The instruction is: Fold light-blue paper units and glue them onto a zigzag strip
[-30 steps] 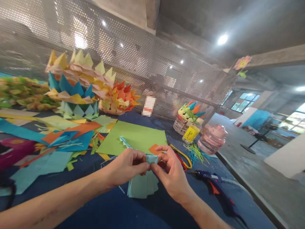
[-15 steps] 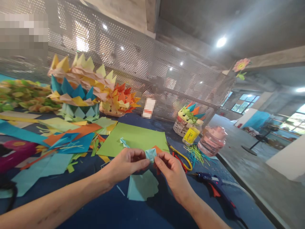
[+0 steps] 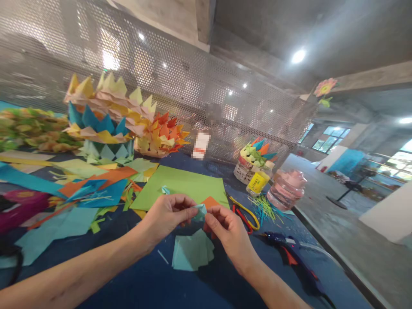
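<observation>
Between my hands is a small folded piece of light blue paper (image 3: 200, 212), pinched from both sides. My left hand (image 3: 172, 214) grips its left edge with thumb and forefinger. The fingertips of my right hand (image 3: 228, 227) close on its right side. Below them a loose stack of light blue paper squares (image 3: 192, 251) lies on the dark blue tabletop. Beyond my hands a large green sheet (image 3: 189, 182) carries a small folded blue piece (image 3: 165, 189) and an orange piece of paper (image 3: 210, 202).
At right are scissors with yellow and red handles (image 3: 247, 214), a dark blue glue gun (image 3: 294, 253), a pink bottle (image 3: 286, 189) and a yellow-labelled bottle (image 3: 258, 182). Paper scraps (image 3: 96, 184) and a magenta glue gun (image 3: 24, 208) lie left, folded paper crowns (image 3: 109, 120) behind.
The light blue paper in my fingers has turned and now looks narrower, with a pointed top. My hands have drawn slightly closer together.
</observation>
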Demonstrator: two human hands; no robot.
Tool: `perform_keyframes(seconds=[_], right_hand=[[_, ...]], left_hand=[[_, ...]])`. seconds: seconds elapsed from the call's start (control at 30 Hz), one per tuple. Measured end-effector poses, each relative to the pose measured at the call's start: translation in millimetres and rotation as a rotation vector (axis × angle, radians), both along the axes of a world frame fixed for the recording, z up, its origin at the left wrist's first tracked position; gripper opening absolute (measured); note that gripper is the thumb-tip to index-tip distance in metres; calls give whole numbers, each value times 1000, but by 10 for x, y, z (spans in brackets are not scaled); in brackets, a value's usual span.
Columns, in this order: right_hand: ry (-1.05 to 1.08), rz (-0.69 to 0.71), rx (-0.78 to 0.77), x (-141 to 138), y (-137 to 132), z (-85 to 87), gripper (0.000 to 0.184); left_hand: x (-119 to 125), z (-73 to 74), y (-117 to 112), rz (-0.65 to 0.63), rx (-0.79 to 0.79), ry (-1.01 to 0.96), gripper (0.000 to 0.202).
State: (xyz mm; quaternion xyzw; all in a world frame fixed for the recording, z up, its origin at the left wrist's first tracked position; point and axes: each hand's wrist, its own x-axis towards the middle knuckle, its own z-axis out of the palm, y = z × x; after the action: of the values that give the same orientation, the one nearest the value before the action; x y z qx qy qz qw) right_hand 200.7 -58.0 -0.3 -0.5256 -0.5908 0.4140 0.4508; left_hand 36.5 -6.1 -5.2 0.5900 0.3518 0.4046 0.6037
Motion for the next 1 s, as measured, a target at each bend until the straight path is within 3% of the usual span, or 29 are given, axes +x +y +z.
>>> perform_keyframes(seconds=[0.37, 0.6, 0.8, 1.0], right_hand=[[195, -5, -233, -41, -19, -32, 33], [259, -29, -129, -51, -16, -18, 28], [187, -72, 21, -39, -20, -2, 25], [101, -105, 92, -32, -17, 2, 21]], left_hand=[[27, -71, -50, -64, -37, -4, 26], [34, -87, -23, -97, -2, -89, 23], [14, -19, -34, -55, 146, -61, 18], [10, -13, -63, -105, 128, -92, 15]])
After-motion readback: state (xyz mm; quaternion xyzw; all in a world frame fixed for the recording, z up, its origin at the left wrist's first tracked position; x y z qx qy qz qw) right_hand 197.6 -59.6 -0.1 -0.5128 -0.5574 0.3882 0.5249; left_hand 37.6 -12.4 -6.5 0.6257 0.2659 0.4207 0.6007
